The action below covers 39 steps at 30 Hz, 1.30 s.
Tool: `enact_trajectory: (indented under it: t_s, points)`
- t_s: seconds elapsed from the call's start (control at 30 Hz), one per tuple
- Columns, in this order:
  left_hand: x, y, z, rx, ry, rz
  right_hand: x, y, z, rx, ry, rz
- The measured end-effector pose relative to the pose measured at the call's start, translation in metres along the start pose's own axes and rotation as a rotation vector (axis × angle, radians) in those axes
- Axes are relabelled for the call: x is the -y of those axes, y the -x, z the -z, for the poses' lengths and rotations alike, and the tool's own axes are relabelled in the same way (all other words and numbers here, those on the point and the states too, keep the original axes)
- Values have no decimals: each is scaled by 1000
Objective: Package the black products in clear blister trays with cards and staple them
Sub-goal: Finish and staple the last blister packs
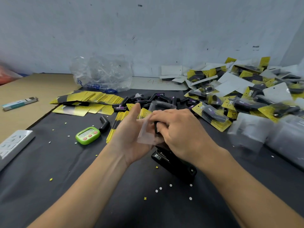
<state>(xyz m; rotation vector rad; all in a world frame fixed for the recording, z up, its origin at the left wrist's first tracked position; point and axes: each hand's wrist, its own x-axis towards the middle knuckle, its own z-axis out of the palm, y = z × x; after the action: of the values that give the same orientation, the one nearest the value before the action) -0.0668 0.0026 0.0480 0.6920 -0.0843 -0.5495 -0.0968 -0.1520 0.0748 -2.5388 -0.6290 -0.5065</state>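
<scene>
Nearest on the dark cloth [79, 178] lies a black stapler [174, 165]. Just above it, the left hand [131, 139], palm open and thumb raised, supports a clear blister tray [145, 136]. The right hand [179, 130] curls around a black product [156, 128] held against the tray. Beyond lie yellow cards [92, 96].

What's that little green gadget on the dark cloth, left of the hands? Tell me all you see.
The green gadget looks like a small plastic timer: lime-green rounded case, pale grey screen, three pinkish round buttons below it. It lies face up, turned at an angle, on the dark cloth. A black bent product lies right by its far corner.
</scene>
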Motion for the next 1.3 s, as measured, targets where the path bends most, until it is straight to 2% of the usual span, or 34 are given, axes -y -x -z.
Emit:
enact_trajectory:
  t_s: [0.13,0.27,0.4,0.5,0.67,0.83,1.0,1.1,1.17,1.23,1.3]
  points:
    - [9,2,-3,73,-23,-24,-11,1,-12,-106,-31,-128]
    - [17,-2,-6,16,-134,-63,-20,1,-20,-167,-101,-234]
    - [15,-1,-14,31,-190,-82,-13,-1,-25,-341,-111,-253]
    - [14,0,-21,19,-296,-116,-14,-5,-24,-383,-238,-357]
    - [20,-6,-19,-131,-412,-175,-21,-4,-30,-253,-534,-527]
    - [19,-12,-8,-288,-549,-289,-25,-5,-32,-193,-699,-522]
    - [10,-9,-3,-303,-720,-344,-34,-8,-29,-126,-755,-431]
    - [-6,-4,-1,-349,-876,-387,-37,-13,-24,-17,-916,-435]
    - [-20,0,2,-418,-862,-414,-39,-15,-22,35,-970,-446]
    - [-34,3,6,-492,-768,-408,-41,-19,-24,20,-916,-438]
    - [-43,6,11,-550,-763,-395,-42,-26,-29,41,-740,-418]
